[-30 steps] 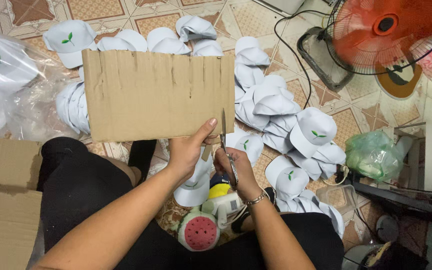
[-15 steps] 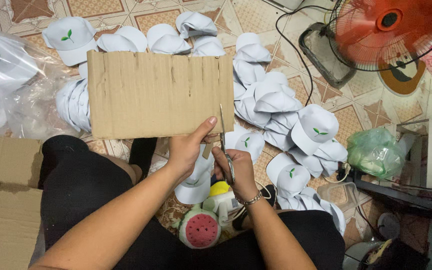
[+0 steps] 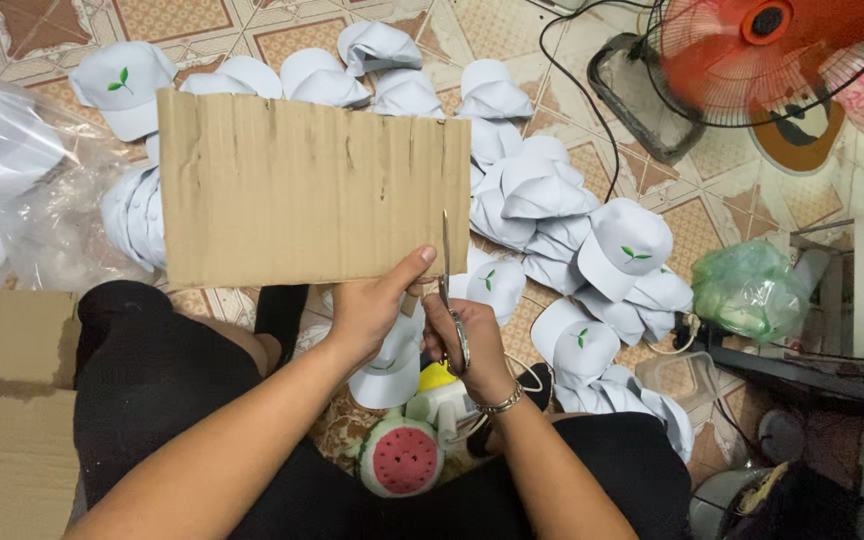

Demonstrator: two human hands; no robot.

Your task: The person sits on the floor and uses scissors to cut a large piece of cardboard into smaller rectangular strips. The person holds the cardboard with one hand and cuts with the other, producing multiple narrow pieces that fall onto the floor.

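Head cam looks down at a flat brown corrugated cardboard sheet point(image 3: 312, 185). Left hand point(image 3: 372, 305) pinches its bottom edge, thumb on top. Right hand point(image 3: 467, 345) is closed round the metal scissors point(image 3: 449, 290), blades up into that edge, probably partly open. Keep the sheet taut, cut straight. White caps with green leaf logos point(image 3: 622, 250) lie right of it, a clear plastic bag point(image 3: 22, 190) left.

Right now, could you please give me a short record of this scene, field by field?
Left hand: left hand grips the cardboard sheet at its lower edge
Right hand: right hand holds the scissors, blades up into the sheet near its right side
Floor: white caps with green leaf marks, on patterned tiles
Lap: watermelon toy
Top right: orange fan
Left: clear bag of caps
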